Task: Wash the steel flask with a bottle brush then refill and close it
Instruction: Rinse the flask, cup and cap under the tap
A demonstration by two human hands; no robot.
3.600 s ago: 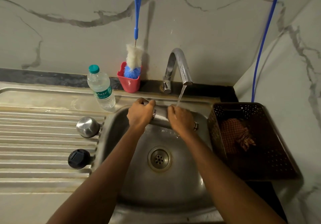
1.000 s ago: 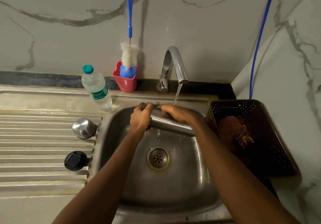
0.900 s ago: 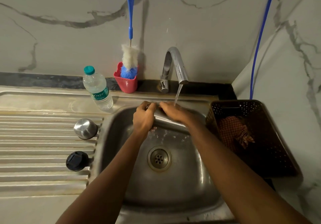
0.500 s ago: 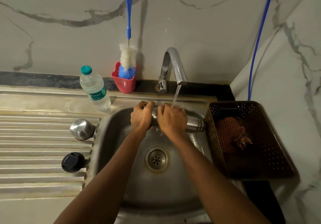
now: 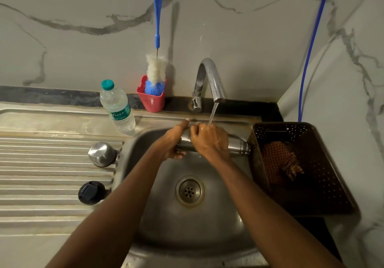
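Note:
The steel flask (image 5: 239,146) lies sideways over the sink (image 5: 207,226), its threaded neck pointing right. My left hand (image 5: 171,141) grips its base end. My right hand (image 5: 209,142) is wrapped around its middle, wet, under the stream from the tap (image 5: 209,78). The bottle brush (image 5: 156,70), blue handle and white-and-blue bristles, stands in a red cup (image 5: 151,101) against the wall. The steel cap (image 5: 101,154) and the black inner lid (image 5: 91,193) rest on the ribbed drainboard (image 5: 41,174) to the left.
A plastic water bottle (image 5: 117,106) stands at the back of the drainboard. A dark perforated basket (image 5: 324,184) holding a checked cloth (image 5: 278,163) sits right of the sink. A blue hose (image 5: 311,45) runs down the marble wall.
My right hand has slid along the flask body, from over the left part toward the middle, with water running. The flask's neck now shows at the right. The left hand has kept its grip.

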